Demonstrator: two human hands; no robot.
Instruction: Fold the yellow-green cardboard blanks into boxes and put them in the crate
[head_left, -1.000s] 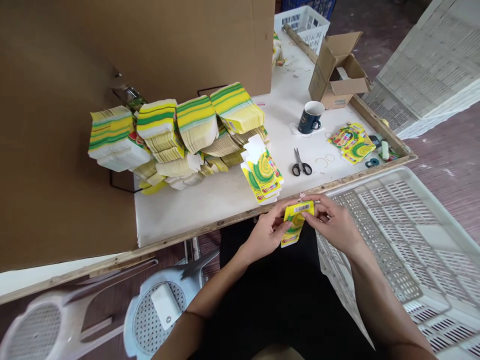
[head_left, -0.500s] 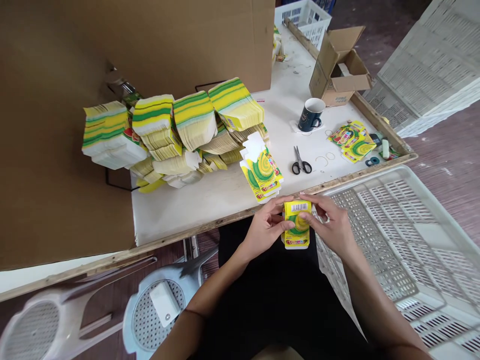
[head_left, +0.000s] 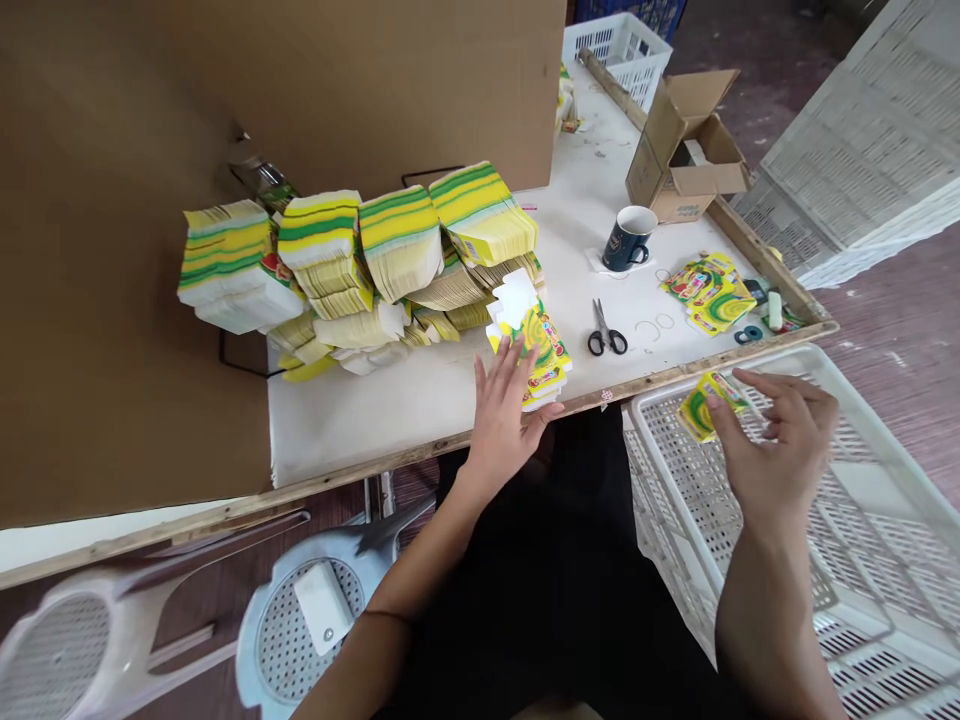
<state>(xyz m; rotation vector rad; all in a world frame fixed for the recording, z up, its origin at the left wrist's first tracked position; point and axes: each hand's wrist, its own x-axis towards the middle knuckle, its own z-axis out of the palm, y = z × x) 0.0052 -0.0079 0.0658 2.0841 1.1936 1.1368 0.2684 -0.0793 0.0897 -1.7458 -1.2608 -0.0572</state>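
Note:
My left hand (head_left: pixel 504 408) lies with spread fingers on a small pile of flat yellow-green cartons (head_left: pixel 541 352) near the table's front edge; nothing is gripped. My right hand (head_left: pixel 780 445) hovers over the white plastic crate (head_left: pixel 840 500) with its fingers stretched out. A folded yellow-green box (head_left: pixel 703 404) sits just off its thumb tip, above the crate's near left corner; whether it still touches the thumb I cannot tell.
Tall bundles of flat cartons (head_left: pixel 360 260) fill the table's left, in front of a big cardboard sheet (head_left: pixel 300 90). Scissors (head_left: pixel 604 334), a dark mug (head_left: pixel 628 238), an open cardboard box (head_left: pixel 686 150) and loose cartons (head_left: pixel 709 290) lie to the right. Plastic stools (head_left: pixel 300 620) stand below.
Both hands held the folded box together at my lap. Now the right hand has carried it right over the crate and opened, and the left hand has moved up onto the flat carton pile.

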